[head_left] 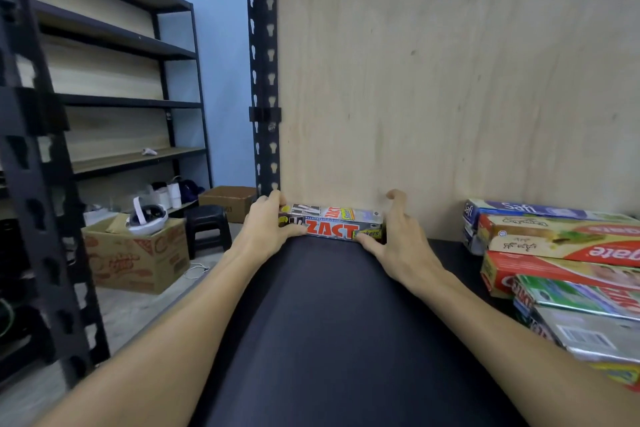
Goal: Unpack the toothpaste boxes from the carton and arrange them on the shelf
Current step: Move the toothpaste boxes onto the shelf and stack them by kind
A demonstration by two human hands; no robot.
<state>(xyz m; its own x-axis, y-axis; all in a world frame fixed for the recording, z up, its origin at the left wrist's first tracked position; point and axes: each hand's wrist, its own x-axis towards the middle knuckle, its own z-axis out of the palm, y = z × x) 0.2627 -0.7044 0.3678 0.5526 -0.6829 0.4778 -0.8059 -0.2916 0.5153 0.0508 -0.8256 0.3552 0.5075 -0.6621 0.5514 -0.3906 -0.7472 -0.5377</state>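
ZACT boxes (330,222) against plywood, left hand (266,224) gripping end, right hand (398,236) fingers spread; Safi box (526,210) right

Two bare forearms reach forward side by side. The left hand (266,224) curls its fingers and thumb around a grip. The right hand (401,239) is spread, fingers loosely bent, thumb extended.
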